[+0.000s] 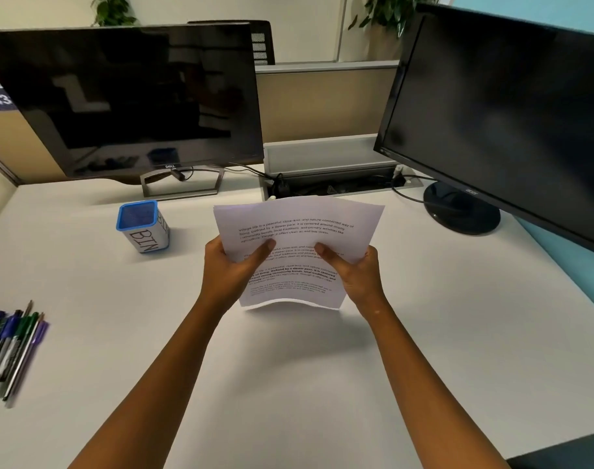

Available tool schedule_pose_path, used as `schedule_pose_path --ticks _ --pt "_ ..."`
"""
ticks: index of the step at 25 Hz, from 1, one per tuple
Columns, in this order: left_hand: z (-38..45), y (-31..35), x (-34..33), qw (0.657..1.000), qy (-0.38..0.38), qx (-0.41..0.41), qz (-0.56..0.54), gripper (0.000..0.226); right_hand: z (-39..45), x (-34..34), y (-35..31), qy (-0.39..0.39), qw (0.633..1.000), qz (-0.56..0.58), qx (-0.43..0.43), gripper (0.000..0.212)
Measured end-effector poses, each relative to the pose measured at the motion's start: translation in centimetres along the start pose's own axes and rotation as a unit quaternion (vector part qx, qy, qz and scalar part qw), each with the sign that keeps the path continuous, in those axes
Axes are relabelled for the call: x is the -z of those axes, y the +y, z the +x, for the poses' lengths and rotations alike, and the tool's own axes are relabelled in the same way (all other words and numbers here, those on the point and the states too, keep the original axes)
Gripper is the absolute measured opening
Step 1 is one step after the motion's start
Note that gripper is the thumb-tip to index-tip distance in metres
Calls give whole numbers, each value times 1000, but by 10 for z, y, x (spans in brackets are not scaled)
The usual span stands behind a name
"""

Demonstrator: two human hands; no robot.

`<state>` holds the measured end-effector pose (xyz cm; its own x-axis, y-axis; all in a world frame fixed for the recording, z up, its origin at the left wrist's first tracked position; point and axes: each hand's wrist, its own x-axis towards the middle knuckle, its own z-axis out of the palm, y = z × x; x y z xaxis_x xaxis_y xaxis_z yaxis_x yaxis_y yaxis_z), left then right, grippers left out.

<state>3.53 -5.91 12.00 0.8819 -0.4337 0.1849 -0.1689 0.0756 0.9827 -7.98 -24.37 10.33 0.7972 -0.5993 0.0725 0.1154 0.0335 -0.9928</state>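
A few printed white paper sheets (299, 228) are held up above the white desk (288, 367), fanned slightly at the top. My left hand (228, 272) grips their left edge, thumb pressed on the front. My right hand (353, 272) grips the right edge the same way. The bottom edge of the sheets curls and hangs just above the desk. The fingers behind the paper are hidden.
A small blue-rimmed cup labelled BIN (142, 226) stands left of the sheets. Several pens and markers (11, 346) lie at the left edge. Two dark monitors (126, 99) (505, 123) stand at the back, with a cable tray (332, 184) between them.
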Motion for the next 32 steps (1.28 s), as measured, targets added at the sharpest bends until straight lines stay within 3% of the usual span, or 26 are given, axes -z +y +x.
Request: schedule_pose_path --ticks 3,7,9,15,32 --pt "-2 -3 0 1000 16 16 -6 44 -2 -1 7 -5 1000 -5 -10 27" --pt "-4 -7 -6 998 30 49 -29 82 -4 -2 10 -14 1000 -6 -17 29" --pt "-2 -9 -2 998 29 55 -34 78 -2 -1 12 -11 1000 -6 -16 30" --pt "-8 -16 -1 997 -22 72 -35 28 -7 1 25 -16 999 -23 -44 31" --pt "-37 -44 2 995 31 87 -36 34 -24 6 69 -36 995 -49 -75 37"
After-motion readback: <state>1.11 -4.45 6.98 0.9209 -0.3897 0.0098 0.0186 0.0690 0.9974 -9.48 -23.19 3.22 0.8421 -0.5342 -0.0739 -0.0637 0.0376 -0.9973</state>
